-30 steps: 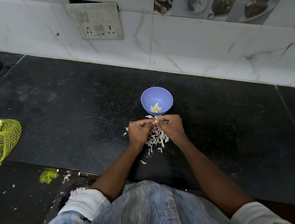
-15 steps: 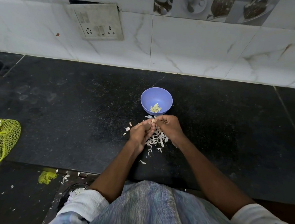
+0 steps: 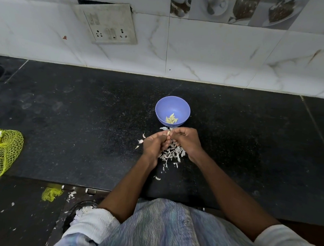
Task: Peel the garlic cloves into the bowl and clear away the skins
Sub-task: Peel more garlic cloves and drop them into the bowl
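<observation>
White marbled tiles back a black stone table [image 3: 79, 128], where a blue bowl [image 3: 159, 111] with a few peeled cloves [image 3: 171, 119] stands just beyond a heap of skins [image 3: 171, 154]. Above that heap, the left hand [image 3: 153, 145] and right hand [image 3: 187, 141] meet, fingertips pinching one garlic clove [image 3: 168, 132] between them. To peel cleanly, I would hold the clove steady with one hand, strip the skin onto the heap, then drop the clove into the bowl.
</observation>
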